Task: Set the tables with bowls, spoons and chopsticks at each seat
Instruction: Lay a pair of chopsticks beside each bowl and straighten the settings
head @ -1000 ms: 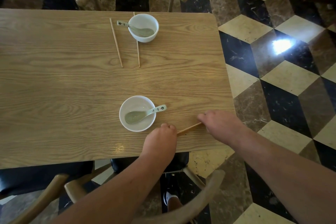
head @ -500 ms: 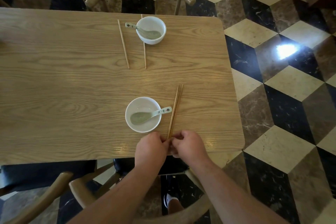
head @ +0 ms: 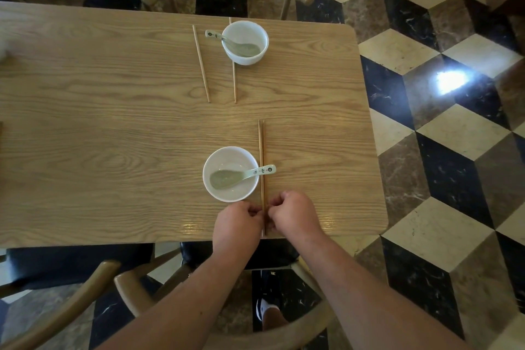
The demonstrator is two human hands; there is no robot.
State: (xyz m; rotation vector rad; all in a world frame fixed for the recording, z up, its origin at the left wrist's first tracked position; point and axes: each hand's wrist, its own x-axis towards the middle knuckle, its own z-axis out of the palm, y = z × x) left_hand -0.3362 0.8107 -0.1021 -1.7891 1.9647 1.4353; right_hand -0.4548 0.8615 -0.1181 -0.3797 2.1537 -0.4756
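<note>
Fingers of both hands are pinched narrow on the near end of the chopstick pair, low centre of frame. Left hand comes in from the left of the sticks, right hand from the right, knuckles nearly meeting over them. Both look equally near; neither has the advantage.

The pair lies w/ its long axis running straight up the frame, away from the counter's near edge, tips toward mid-frame. The two sticks are side by side, touching or almost. Near ends sit about at the counter edge, under the hands.

Just left of the sticks: near bowl, white, w/ a spoon resting in it. The spoon handle sticks out over the rim to the right and crosses above the sticks. Can't tell if it touches them.

So the next move probably turns on this: any slide of the sticks has to go along their own axis or to the right, else they'd catch the spoon handle or the bowl.

Upper centre: far bowl w/ its own spoon, and two far chopsticks lying apart, not paired. Counter is light wood; chair backs at top and bottom of frame.
</note>
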